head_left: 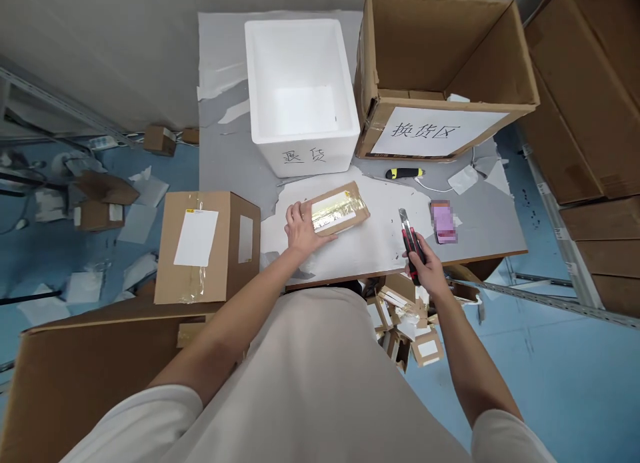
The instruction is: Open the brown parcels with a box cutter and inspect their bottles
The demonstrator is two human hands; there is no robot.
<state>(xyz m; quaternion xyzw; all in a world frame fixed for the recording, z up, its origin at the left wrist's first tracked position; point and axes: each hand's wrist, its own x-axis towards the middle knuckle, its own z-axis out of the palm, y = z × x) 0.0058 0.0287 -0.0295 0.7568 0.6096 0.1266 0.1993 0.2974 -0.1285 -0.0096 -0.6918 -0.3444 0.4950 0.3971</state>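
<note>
A small taped cardboard parcel (345,208) with a white label lies at a slant on the table (225,143). My left hand (302,231) grips its left end, fingers over the top and thumb along the near side. In my right hand (426,268) is a red and black utility knife (411,244), its blade pointing away from me, to the right of the parcel and apart from it. A phone (444,221) with a pinkish screen lies to the right of the knife. Another knife, yellow and black (404,173), rests farther back.
A white foam box (300,157) and a large open carton (367,116), both with handwritten characters, stand at the back. A closed carton (193,249) is at the left. Discarded boxes (427,348) lie below the table edge. Stacked cartons (575,116) stand right.
</note>
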